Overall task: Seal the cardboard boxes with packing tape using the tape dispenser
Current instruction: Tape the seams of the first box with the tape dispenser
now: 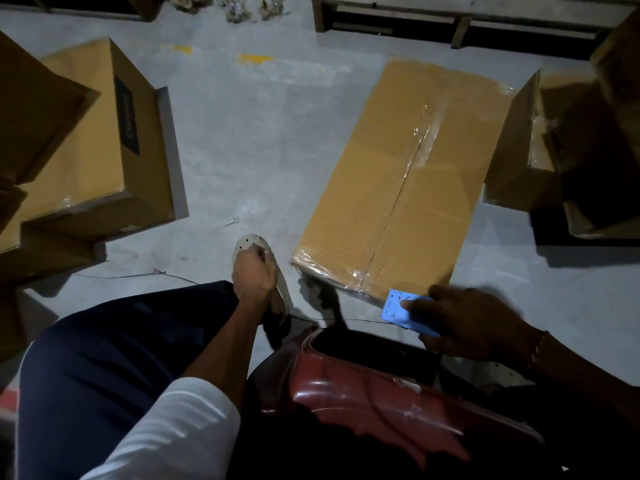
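While you sat on a red seat (363, 407) above the grey concrete floor (242, 140), a long cardboard box (398, 181) lay flat in front of you, its centre seam running away from you and clear packing tape (427, 124) shining along the far half of that seam and around the near corners. To your left stood a stack of closed cardboard boxes (86, 140), one carrying a dark label on its side, and to your right an open carton (554, 150) gaped in shadow, tape wrinkled on its flap. A wooden pallet (450, 19) lay along the top of the scene. Your dark trouser leg (114, 358) filled the lower left, with a white sleeve (180, 434) pushed up your left forearm. Your right hand (474, 323) gripped a blue tape dispenser (398, 311), fingers wrapped over its body, and held it at the near end of the long box, just beside the taped corner. Your left hand (252, 271) was down at your pale perforated clog (256, 251), the fingers curled against its top; whether they pinched anything, the view did not show. A thin dark cord (346, 319) trailed across the floor between the two hands.
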{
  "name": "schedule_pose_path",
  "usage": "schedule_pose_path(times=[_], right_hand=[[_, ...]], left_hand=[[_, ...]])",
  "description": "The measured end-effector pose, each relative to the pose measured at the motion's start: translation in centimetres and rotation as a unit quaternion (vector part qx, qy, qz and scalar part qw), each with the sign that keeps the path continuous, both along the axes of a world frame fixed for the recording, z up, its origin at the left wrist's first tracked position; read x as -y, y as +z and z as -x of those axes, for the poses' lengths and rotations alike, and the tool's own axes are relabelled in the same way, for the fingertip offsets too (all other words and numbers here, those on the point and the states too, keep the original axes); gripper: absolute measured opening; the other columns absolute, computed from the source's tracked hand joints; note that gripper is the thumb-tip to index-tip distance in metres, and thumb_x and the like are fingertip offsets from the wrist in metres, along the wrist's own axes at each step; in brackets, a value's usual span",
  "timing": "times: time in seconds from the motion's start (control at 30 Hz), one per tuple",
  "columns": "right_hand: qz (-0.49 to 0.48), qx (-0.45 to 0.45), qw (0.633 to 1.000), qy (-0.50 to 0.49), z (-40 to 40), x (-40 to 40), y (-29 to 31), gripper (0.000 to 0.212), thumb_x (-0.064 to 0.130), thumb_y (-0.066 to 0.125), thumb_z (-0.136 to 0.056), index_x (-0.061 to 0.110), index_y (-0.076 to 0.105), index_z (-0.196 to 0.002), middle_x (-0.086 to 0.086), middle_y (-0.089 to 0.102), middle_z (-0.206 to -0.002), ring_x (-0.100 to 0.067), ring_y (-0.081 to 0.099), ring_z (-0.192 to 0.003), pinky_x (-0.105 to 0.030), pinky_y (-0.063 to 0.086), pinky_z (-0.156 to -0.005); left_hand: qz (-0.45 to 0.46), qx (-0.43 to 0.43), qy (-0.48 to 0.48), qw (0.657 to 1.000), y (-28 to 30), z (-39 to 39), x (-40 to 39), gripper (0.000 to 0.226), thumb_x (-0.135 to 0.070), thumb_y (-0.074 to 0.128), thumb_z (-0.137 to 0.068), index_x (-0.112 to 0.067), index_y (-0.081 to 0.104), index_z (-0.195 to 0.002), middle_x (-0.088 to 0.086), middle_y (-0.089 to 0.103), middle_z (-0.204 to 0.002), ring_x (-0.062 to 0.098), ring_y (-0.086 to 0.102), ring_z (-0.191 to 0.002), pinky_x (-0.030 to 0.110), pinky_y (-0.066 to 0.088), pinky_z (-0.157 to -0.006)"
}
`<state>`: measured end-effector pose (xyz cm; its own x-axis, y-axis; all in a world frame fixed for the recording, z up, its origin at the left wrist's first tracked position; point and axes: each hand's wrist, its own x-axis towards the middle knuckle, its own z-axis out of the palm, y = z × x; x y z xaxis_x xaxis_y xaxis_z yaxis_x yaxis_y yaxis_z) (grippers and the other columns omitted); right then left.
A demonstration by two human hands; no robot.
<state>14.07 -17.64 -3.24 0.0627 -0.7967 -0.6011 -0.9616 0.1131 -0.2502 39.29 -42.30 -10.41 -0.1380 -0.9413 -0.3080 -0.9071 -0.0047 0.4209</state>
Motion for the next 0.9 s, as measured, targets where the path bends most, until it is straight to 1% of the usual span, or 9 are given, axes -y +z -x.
schedule_pose_path(times=[0.03,0.1,0.17,0.27,0.37,0.47,0.53,0.63,0.9], right_hand=[[-0.001,-0.003,1.0,0.003,0.0,0.0,0.0,0.067,0.068,0.047,-0.088,0.044,0.029,-0.149,0.005,0.048,-0.127,-0.019,0.061,-0.101,-0.034,0.05,-0.08],[0.0,-0.003,1.0,-0.002,0.0,0.1,0.1,0.068,0.067,0.048,-0.088,0.043,0.029,-0.149,0.005,0.047,-0.129,-0.02,0.061,-0.102,-0.035,0.05,-0.081],[-0.003,-0.002,1.0,-0.004,-0.1,0.1,0.3,0.069,0.066,0.049,-0.089,0.042,0.029,-0.15,0.004,0.045,-0.132,-0.021,0.06,-0.105,-0.035,0.049,-0.082],[-0.002,0.0,1.0,-0.001,-0.1,0.0,0.1,0.07,0.066,0.048,-0.089,0.04,0.028,-0.151,0.002,0.045,-0.133,-0.022,0.06,-0.104,-0.035,0.051,-0.083],[-0.003,0.0,1.0,-0.004,0.0,-0.1,-0.1,0.07,0.067,0.045,-0.087,0.041,0.028,-0.15,0.001,0.045,-0.132,-0.024,0.061,-0.099,-0.036,0.051,-0.08],[-0.001,0.003,1.0,-0.003,0.0,-0.1,-0.1,0.07,0.069,0.043,-0.086,0.041,0.031,-0.149,0.002,0.046,-0.13,-0.023,0.062,-0.098,-0.034,0.048,-0.076],[0.007,0.011,1.0,-0.007,0.1,0.1,-0.1,0.067,0.069,0.048,-0.087,0.042,0.034,-0.147,0.003,0.048,-0.128,-0.022,0.062,-0.1,-0.033,0.048,-0.077],[-0.006,0.017,1.0,-0.004,0.5,0.2,-0.2,0.068,0.066,0.053,-0.087,0.043,0.034,-0.147,0.003,0.05,-0.128,-0.022,0.062,-0.103,-0.033,0.048,-0.08],[-0.071,-0.035,0.997,0.006,2.3,-3.1,1.8,0.07,0.057,0.056,-0.09,0.04,0.027,-0.152,-0.003,0.047,-0.135,-0.027,0.056,-0.116,-0.036,0.046,-0.092]], left_hand=[[0.037,-0.012,-0.022,0.999,0.7,0.5,0.0,0.029,-0.022,0.048,-0.103,-0.001,0.069,-0.103,0.019,0.07,-0.102,0.036,0.065,-0.096,0.034,0.042,-0.075],[0.059,-0.019,-0.084,0.995,1.2,1.8,-0.4,0.033,-0.026,0.049,-0.102,-0.003,0.07,-0.094,0.015,0.069,-0.093,0.033,0.065,-0.088,0.033,0.041,-0.072],[0.029,-0.01,-0.124,0.992,1.1,3.5,-1.6,0.033,-0.032,0.052,-0.101,-0.004,0.069,-0.096,0.014,0.069,-0.095,0.031,0.065,-0.088,0.034,0.046,-0.073],[0.001,0.04,-0.135,0.99,0.9,5.2,-3.5,0.045,-0.045,0.057,-0.097,-0.004,0.058,-0.114,0.016,0.062,-0.113,0.034,0.06,-0.105,0.045,0.05,-0.09],[-0.066,0.056,-0.15,0.985,0.4,5.8,-4.9,0.088,-0.063,0.062,-0.087,-0.005,0.03,-0.144,0.023,0.043,-0.136,0.039,0.043,-0.125,0.049,0.042,-0.1],[-0.082,0.105,-0.195,0.972,-0.8,5.8,-6.2,0.118,-0.079,0.049,-0.083,-0.005,-0.006,-0.157,0.033,0.011,-0.155,0.045,0.014,-0.146,0.05,0.016,-0.119],[-0.073,0.12,-0.201,0.969,-1.3,5.6,-6.6,0.119,-0.082,0.04,-0.083,-0.007,-0.014,-0.157,0.035,-0.004,-0.159,0.044,-0.001,-0.151,0.05,0.005,-0.122],[-0.1,0.124,-0.198,0.967,-1.1,5.5,-6.3,0.118,-0.085,0.035,-0.082,-0.012,-0.02,-0.156,0.03,-0.015,-0.161,0.04,-0.009,-0.152,0.051,-0.001,-0.123],[-0.156,0.142,-0.194,0.958,-0.9,6.0,-5.8,0.118,-0.085,0.036,-0.082,-0.017,-0.028,-0.153,0.026,-0.028,-0.159,0.039,-0.019,-0.151,0.052,-0.004,-0.122]])
